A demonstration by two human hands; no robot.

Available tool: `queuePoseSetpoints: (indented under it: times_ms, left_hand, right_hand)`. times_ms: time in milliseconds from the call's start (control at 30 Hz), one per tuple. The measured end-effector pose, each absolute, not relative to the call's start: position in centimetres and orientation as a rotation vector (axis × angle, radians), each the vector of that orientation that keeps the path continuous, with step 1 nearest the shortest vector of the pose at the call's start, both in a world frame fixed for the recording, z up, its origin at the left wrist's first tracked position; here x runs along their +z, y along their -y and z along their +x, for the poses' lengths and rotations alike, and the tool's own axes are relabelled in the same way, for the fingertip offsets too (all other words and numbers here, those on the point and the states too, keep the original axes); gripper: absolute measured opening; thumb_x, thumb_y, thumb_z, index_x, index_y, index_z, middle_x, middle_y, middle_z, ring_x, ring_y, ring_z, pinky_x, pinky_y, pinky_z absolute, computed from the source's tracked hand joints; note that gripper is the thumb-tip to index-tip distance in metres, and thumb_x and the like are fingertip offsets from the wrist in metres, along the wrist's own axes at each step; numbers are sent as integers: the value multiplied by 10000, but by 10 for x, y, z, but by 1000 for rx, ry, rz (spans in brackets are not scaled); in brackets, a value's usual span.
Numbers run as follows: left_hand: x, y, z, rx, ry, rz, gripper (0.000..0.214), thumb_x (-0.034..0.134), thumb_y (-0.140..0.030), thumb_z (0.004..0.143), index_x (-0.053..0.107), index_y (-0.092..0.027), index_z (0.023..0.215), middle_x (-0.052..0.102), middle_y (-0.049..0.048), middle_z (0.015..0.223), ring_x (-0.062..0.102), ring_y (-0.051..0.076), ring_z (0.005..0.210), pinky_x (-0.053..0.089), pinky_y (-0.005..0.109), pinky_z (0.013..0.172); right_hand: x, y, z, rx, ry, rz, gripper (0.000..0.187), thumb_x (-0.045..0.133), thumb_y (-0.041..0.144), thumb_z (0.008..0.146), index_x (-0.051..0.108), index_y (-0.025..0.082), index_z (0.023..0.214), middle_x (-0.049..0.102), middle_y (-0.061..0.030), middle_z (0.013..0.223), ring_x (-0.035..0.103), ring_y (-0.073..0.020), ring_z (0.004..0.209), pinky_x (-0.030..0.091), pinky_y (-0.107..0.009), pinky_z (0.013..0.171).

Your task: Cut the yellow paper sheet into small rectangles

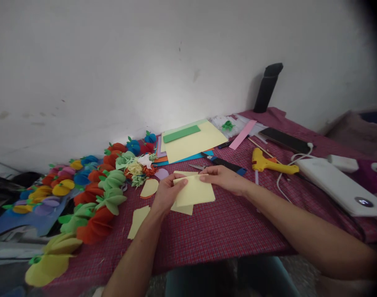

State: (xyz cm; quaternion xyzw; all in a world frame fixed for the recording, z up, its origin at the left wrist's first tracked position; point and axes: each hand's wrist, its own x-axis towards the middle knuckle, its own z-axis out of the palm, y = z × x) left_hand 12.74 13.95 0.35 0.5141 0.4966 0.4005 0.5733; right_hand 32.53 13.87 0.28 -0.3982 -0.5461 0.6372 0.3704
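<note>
Between both hands I hold a pale yellow sheet of paper [195,191] just above the table. My left hand [169,190] pinches its upper left edge, thumb on top. At the upper right edge, my right hand [222,177] pinches it the same way. Another pale yellow piece [186,209] shows beneath it. Left of my left hand lie a rounded yellow cutout [149,188] with an orange edge under it and a few yellow pieces [138,221]. Scissors [197,166] lie just beyond my right hand, partly hidden by it.
Colourful folded paper fruits [109,183] line the left side, beside a pile of paper scraps [138,168]. Large paper sheets [191,144] with a green strip [182,134] lie behind. To the right are a yellow glue gun [270,164], a phone [287,140] and a white power bank [337,185] with cables.
</note>
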Motion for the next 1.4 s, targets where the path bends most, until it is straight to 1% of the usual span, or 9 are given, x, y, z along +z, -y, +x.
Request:
queuePoseSetpoints:
  times_ms: [133, 300, 433, 633, 933, 1033, 1133, 1233, 1400]
  left_hand:
    - [0, -141, 127, 937, -1163, 1240, 316, 688, -366, 586, 583, -164, 805, 627, -5, 654, 562, 118, 520, 397, 197, 455]
    - [-2, -141, 126, 935, -1123, 1241, 365, 670, -371, 610, 569, -181, 904, 634, 3, 706, 575, 129, 535, 406, 206, 458]
    - [-1, -141, 126, 940, -1147, 1240, 323, 658, -366, 630, 578, -173, 876, 631, 5, 695, 566, 120, 525, 408, 204, 460]
    - [-3, -141, 125, 938, -1105, 1244, 326, 642, -363, 654, 551, -193, 916, 620, -3, 678, 564, 127, 519, 395, 199, 440]
    - [-2, -141, 126, 942, -1097, 1242, 354, 647, -369, 647, 541, -190, 933, 615, -11, 680, 568, 125, 527, 403, 200, 449]
    - [-1, -141, 126, 935, -1113, 1245, 333, 648, -366, 645, 550, -177, 901, 614, -12, 661, 560, 117, 511, 396, 193, 440]
    - [1, -140, 127, 936, -1131, 1236, 293, 650, -361, 643, 556, -164, 839, 613, -14, 635, 544, 106, 484, 393, 190, 429]
    - [2, -140, 127, 947, -1125, 1225, 276, 651, -349, 645, 554, -167, 829, 612, -21, 631, 543, 104, 484, 396, 190, 430]
    - [0, -141, 126, 948, -1111, 1226, 272, 646, -350, 653, 559, -167, 836, 621, -12, 652, 554, 106, 500, 400, 189, 443]
  right_hand:
    - [1, -138, 324, 1615, 1392, -1049, 193, 644, 309, 626, 599, 156, 735, 628, -12, 715, 562, -131, 659, 425, -270, 646]
    - [-3, -139, 325, 1637, 1364, -997, 199, 645, 276, 627, 597, 161, 782, 631, -9, 738, 563, -119, 654, 427, -260, 641]
    - [-4, -140, 324, 1637, 1353, -983, 210, 656, 247, 622, 593, 154, 799, 627, -3, 736, 559, -102, 639, 426, -245, 633]
    - [-5, -141, 324, 1648, 1336, -974, 233, 672, 232, 604, 583, 153, 803, 625, -1, 736, 559, -98, 640, 429, -248, 645]
    - [-9, -143, 325, 1638, 1362, -982, 294, 693, 249, 580, 566, 148, 825, 616, -3, 745, 555, -101, 642, 430, -253, 637]
    - [-9, -143, 325, 1636, 1364, -979, 289, 692, 242, 584, 567, 155, 829, 613, -3, 751, 552, -103, 649, 424, -254, 638]
    - [-7, -141, 325, 1642, 1398, -976, 255, 675, 268, 614, 580, 158, 824, 612, -6, 752, 543, -106, 656, 413, -256, 638]
    - [-4, -141, 325, 1607, 1463, -992, 227, 631, 345, 666, 601, 159, 794, 595, -2, 701, 512, -102, 609, 391, -252, 599]
    - [-4, -142, 327, 1601, 1395, -1039, 360, 485, 488, 752, 609, 152, 714, 579, -30, 663, 491, -108, 575, 385, -261, 563]
